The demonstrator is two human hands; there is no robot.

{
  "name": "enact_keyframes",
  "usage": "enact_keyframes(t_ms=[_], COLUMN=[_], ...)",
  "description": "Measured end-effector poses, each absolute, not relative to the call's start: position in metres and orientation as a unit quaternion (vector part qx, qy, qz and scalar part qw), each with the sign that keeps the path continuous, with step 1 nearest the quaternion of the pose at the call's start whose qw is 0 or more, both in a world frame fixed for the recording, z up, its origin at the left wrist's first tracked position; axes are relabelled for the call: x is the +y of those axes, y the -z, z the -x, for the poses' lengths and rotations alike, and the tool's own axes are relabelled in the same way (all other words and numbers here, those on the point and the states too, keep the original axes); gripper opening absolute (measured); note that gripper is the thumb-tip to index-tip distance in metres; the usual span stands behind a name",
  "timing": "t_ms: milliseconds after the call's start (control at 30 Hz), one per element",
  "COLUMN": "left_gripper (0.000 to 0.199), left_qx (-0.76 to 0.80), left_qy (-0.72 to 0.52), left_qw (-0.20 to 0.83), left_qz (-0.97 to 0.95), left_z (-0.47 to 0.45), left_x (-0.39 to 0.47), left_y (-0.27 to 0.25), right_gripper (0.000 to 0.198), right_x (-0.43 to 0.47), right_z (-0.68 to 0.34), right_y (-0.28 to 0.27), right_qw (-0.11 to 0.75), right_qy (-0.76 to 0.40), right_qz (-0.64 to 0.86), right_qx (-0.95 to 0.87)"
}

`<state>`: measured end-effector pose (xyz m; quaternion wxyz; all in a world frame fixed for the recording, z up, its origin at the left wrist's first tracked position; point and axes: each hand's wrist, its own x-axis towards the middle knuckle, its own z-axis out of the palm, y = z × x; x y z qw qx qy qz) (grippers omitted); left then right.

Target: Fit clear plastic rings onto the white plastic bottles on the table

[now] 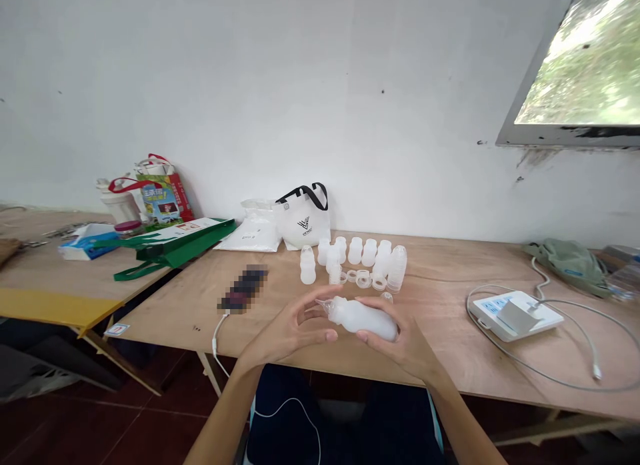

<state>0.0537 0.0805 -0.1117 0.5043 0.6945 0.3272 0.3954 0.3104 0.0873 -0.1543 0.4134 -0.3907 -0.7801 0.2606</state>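
So I've got a white bottle [370, 320] in my hands, just below and right of the middle of the frame, lying on a slant with its clear tip [326, 307] pointing left. My right hand [406, 340] has the bottom half, fingers over the top and thumb underneath, closed snugly around the body. My left hand [287, 330] is at the other end, pretty loose: fingers curled behind the tip, thumb stuck out below, a wide gap between them. The tip sits in that gap, and honestly I can't tell if any finger touches it. So the bottle's basically between my two palms, above the front edge of the wooden table [440, 305].

Just past my hands, around the center, there's a bunch of white bottles [356, 250] standing up, with clear rings [364, 279] lying in front and a leaning stack of clear caps [397, 269] at their right end. Behind those, a white bag [304, 224] with black handles leans on the wall. Far right of the frame: a white box [517, 315] with cables around it.
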Motion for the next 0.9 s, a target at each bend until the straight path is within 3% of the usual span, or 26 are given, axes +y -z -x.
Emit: enact_keyframes(t_ms=[67,200,367,500,667,733,800,900], left_gripper=[0.064,0.040,0.061,0.042,0.035,0.041,0.048,0.042], left_qx=[0.364,0.382,0.370,0.409,0.335,0.332,0.354,0.393], left_qy=[-0.409,-0.416,-0.411,-0.413,-0.420,-0.421,-0.420,-0.409], left_qw=[0.492,0.476,0.466,0.464,0.462,0.459,0.462,0.461], left_qz=[-0.677,-0.675,-0.691,-0.669,-0.706,-0.708,-0.696,-0.683], left_z=[-0.057,-0.064,-0.063,-0.064,-0.065,-0.065,-0.065,-0.064], left_x=[0.081,0.080,0.083,0.086,0.083,0.083,0.085,0.088], left_y=[0.114,0.116,0.119,0.121,0.115,0.116,0.118,0.121], right_gripper=[0.047,0.046,0.045,0.046,0.045,0.042,0.042,0.045], right_x=[0.087,0.086,0.088,0.088,0.091,0.093,0.093,0.091], right_z=[-0.309,-0.307,-0.310,-0.310,-0.312,-0.313,-0.312,-0.310], right_y=[0.154,0.153,0.151,0.151,0.151,0.150,0.150,0.152], right_qw=[0.412,0.411,0.422,0.401,0.401,0.391,0.391,0.402], right_qy=[-0.264,-0.246,-0.246,-0.244,-0.364,-0.406,-0.387,-0.281], right_qz=[0.395,0.389,0.393,0.405,0.400,0.388,0.392,0.406], right_qx=[-0.778,-0.787,-0.779,-0.785,-0.739,-0.729,-0.737,-0.771])
